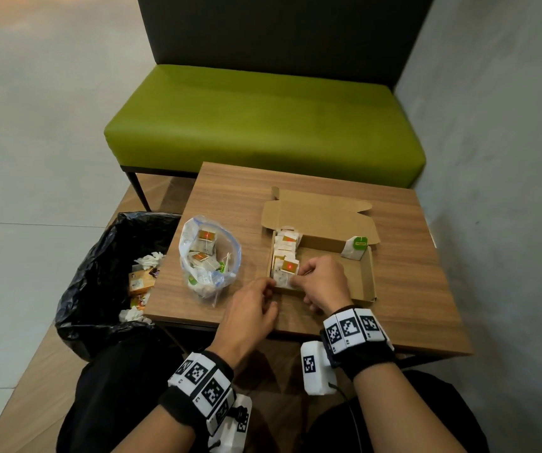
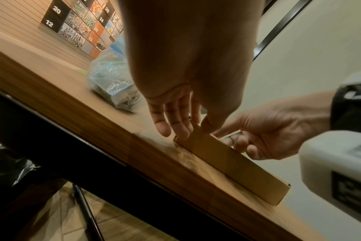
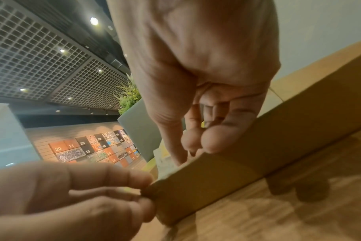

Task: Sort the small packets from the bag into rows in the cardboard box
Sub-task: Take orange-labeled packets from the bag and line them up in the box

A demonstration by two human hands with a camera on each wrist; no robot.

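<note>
An open cardboard box [image 1: 366, 279] lies on the wooden table [image 1: 410, 305]. Several orange-tagged packets [image 1: 286, 243] stand in a row along its left wall. A green-tagged packet [image 1: 354, 248] leans in the back right corner. My right hand [image 1: 297, 277] reaches over the near wall and pinches the right edge of the front packet [image 1: 284, 271]. My left hand [image 1: 268, 287] holds the box's near left corner [image 2: 237, 166], fingers outside and thumb on the rim. A clear plastic bag [image 1: 209, 256] with more packets stands left of the box. In the right wrist view, the near wall [image 3: 227, 171] hides the packets.
A bin with a black liner [image 1: 99, 273] and rubbish stands left of the table. A green bench [image 1: 263, 125] sits behind the table, and a grey wall [image 1: 491, 158] runs along the right. The box's right half shows bare cardboard floor.
</note>
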